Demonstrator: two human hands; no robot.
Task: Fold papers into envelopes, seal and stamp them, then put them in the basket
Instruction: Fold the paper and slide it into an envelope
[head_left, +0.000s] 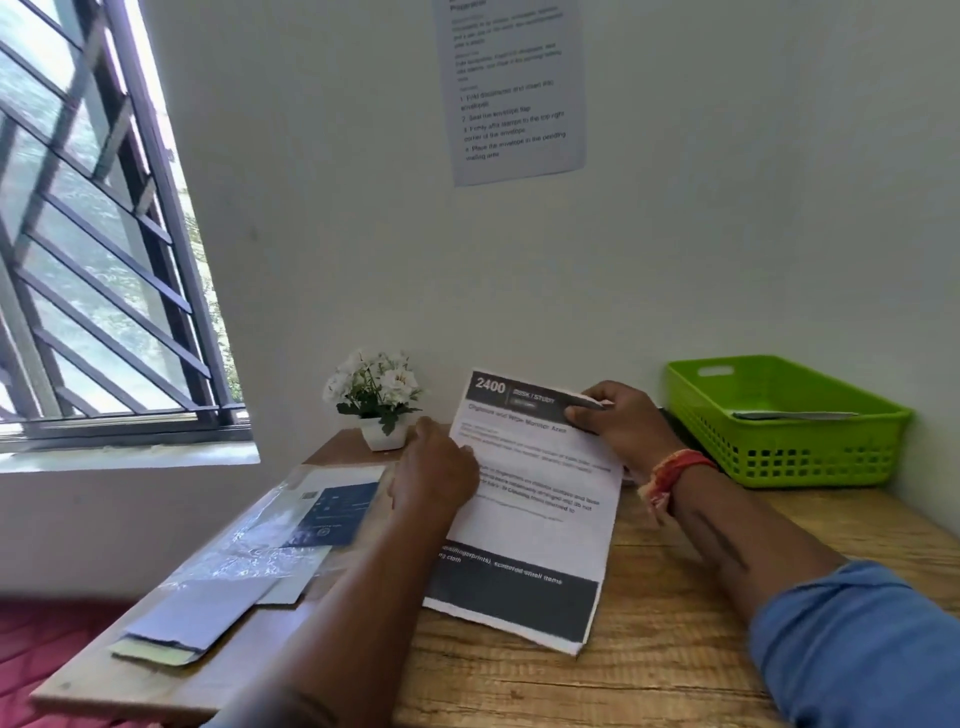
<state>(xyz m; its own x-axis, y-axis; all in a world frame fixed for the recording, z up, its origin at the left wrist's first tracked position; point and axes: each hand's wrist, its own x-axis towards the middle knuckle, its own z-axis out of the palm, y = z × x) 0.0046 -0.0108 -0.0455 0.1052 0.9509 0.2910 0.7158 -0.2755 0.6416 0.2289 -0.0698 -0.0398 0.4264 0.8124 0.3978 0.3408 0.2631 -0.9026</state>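
Observation:
A printed sheet of paper (540, 525) with a dark header and footer band is lifted at its far end over the wooden desk (675, 649). My right hand (618, 421) pinches its top right corner. My left hand (434, 475) holds the sheet's left edge, fingers hidden behind the paper. The sheet's near end lies on another printed sheet on the desk. A green basket (753, 452) stands at the back right, with a flat envelope (795, 414) inside. Envelopes (192, 618) lie at the front left.
A clear plastic sleeve with a dark blue card (332, 514) lies left of the paper. A small white pot of white flowers (376, 400) stands by the wall. An instruction sheet (511, 88) hangs on the wall; a barred window (93, 260) is at left.

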